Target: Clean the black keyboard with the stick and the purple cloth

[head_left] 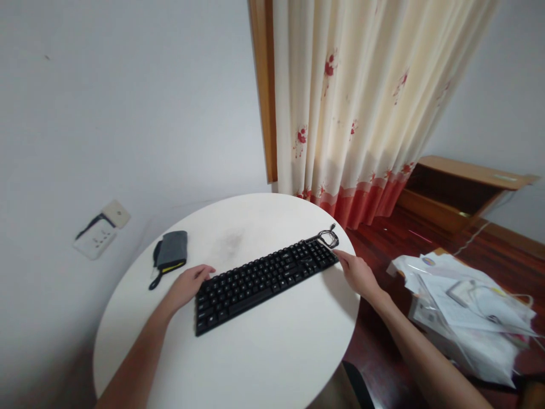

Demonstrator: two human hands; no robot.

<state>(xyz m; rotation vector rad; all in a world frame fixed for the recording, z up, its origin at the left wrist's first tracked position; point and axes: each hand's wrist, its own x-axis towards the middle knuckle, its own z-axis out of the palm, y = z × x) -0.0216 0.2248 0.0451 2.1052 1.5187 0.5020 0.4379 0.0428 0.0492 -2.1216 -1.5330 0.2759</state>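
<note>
A black keyboard [264, 278] lies at a slant on the round white table [272, 358], its right end farther from me. My left hand [191, 285] is at its left end, fingers curled against the upper left corner. At the opposite end, my right hand [355, 272] holds the right edge, with some fingertips hidden. The keyboard's coiled black cable [328, 236] rests on the table just beyond the right end. Left of my left hand is a grey folded pouch [174, 250] with a yellow edge and a black loop strap.
A wall with a socket plate [96, 237] rises behind the table on the left. A cream and red curtain [340, 113] hangs at the back. On the right, papers and plastic bags [464, 312] are piled beside the table, with a wooden cabinet [460, 190] farther off.
</note>
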